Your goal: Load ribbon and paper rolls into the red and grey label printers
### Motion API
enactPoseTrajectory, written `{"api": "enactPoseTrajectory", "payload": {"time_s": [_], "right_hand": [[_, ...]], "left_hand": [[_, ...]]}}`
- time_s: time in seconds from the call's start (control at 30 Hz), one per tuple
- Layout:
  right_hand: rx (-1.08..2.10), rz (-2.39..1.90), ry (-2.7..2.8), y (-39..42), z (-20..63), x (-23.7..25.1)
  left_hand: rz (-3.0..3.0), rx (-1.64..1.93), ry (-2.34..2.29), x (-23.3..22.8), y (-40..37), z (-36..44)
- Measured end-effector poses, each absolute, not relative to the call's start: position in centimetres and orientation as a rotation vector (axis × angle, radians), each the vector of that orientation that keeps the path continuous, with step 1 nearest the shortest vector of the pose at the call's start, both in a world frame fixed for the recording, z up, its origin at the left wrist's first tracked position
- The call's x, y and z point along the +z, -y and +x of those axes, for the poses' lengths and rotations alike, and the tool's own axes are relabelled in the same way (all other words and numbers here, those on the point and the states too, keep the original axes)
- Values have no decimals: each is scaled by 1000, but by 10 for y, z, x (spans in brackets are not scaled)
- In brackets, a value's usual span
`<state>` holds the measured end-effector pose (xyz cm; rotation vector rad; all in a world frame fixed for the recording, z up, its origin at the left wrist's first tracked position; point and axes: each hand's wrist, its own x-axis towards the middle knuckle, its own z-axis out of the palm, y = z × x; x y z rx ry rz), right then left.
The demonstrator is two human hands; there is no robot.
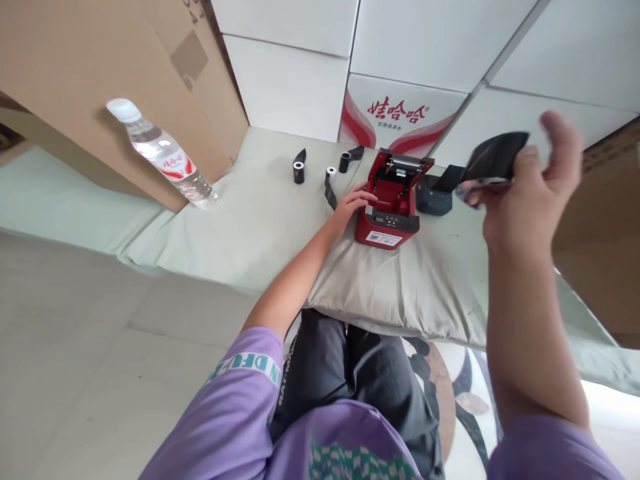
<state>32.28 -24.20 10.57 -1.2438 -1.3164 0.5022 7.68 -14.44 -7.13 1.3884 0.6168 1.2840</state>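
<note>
Right hand [525, 193] raised well above the bedding, grip closed on a black strip [495, 159], thin and glossy, curling like film or ribbon; thumb and fingers pinch its near end, the free end points up and left. Whether a roll hangs behind the palm, cannot tell.

Left hand [353, 203] reaches forward, fingers loosely spread and resting on the left edge of a red label printer [393, 200]. Nothing held in that grip; it only touches and steadies.

Printer: small boxy plastic body, red shell, dark front panel with a white sticker, lid thrown open toward the back so the empty bay faces up. It lies down and left of the raised strip; the left hand is far nearer to it. The strip's long axis runs roughly across, tilted upward.

Just right of the printer, touching or nearly so, a dark grey box-shaped device [434, 195]. Left of it, three small rolls [299, 170] stand apart, black and white, one trailing a dark tail.

All sit on a pale green cushion [260, 227], soft, creased cloth. A clear plastic water bottle [163, 153] leans against a cardboard box [100, 67]. White cartons [400, 110] behind.
</note>
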Motion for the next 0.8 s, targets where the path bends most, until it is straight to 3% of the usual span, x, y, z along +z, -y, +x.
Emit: {"api": "enactPoseTrajectory", "payload": {"time_s": [0.3, 0.63, 0.8], "right_hand": [[1367, -964, 891, 269, 293, 115], [1046, -1363, 1456, 260, 299, 86], [1128, -1298, 1394, 252, 297, 81]], "left_hand": [[1387, 1266, -634, -77, 141, 74], [1406, 1257, -636, -74, 142, 74], [1413, 1247, -671, -73, 142, 74]]}}
